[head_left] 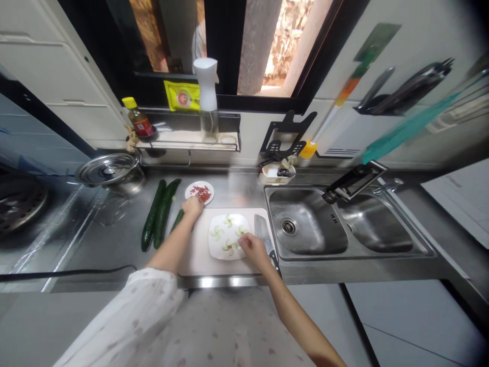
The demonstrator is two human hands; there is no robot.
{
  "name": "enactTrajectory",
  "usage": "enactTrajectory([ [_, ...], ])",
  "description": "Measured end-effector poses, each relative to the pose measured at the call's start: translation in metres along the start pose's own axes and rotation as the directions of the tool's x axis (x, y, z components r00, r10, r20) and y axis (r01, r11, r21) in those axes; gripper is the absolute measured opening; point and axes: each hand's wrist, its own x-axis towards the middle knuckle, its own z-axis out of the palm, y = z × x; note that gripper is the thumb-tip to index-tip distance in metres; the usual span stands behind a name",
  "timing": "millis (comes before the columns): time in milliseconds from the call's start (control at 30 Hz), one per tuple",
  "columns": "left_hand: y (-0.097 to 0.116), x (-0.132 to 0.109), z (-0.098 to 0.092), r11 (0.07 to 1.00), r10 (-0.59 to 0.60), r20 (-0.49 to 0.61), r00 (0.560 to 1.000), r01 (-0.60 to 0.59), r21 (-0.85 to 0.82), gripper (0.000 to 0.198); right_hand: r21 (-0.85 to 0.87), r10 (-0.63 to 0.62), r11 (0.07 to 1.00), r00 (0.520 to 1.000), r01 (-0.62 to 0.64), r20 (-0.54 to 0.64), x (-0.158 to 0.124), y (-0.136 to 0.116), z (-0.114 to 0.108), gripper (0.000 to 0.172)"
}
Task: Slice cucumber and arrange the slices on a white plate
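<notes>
My left hand [193, 207] is at the near edge of a small white plate [210, 188] of chopped red bits [200, 192]; its fingers are closed, and what they hold is hidden. Over the right side of a larger white plate [229, 232], my right hand [252, 248] has its fingers pinched together, with nothing discernible between them. Green slices [229, 247] lie in pinwheel shapes on that plate, which rests on a pale cutting board [196, 260]. A knife [263, 229] lies along the board's right side.
Two whole cucumbers [153, 216] lie at left, with another green piece [177, 220] by my left arm. A lidded pot [110, 173] stands behind them. The double sink [309, 219] is at right. A wall shelf [183, 140] holds bottles.
</notes>
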Motion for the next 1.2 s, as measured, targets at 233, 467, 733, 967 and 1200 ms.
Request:
enactTrajectory([
  [233,0.001,0.005,0.005,1.0,-0.005,0.008,1.0,0.005,0.013,0.038,-0.013,0.01,1.0,1.0,-0.01,-0.001,0.0,0.001,-0.001,0.023],
  [467,-0.009,0.003,0.005,0.995,-0.036,-0.042,0.998,0.032,-0.089,0.035,-0.018,-0.002,1.0,1.0,0.002,0.023,0.001,0.001,0.002,0.022],
  [733,-0.016,-0.007,0.004,0.686,-0.118,-0.003,0.993,0.079,-0.723,0.034,-0.008,0.005,1.0,1.0,-0.004,0.025,0.003,0.0,0.006,0.022],
  [967,-0.005,-0.045,-0.002,0.509,-0.048,-0.051,0.998,-0.02,-0.86,0.029,-0.009,-0.029,1.0,0.999,0.029,0.027,0.02,-0.02,0.006,0.02],
  [1200,0.001,-0.085,-0.006,0.542,0.088,-0.088,0.992,-0.122,-0.831,0.03,-0.001,-0.088,0.996,0.996,0.088,0.024,0.043,-0.045,0.012,0.014],
])
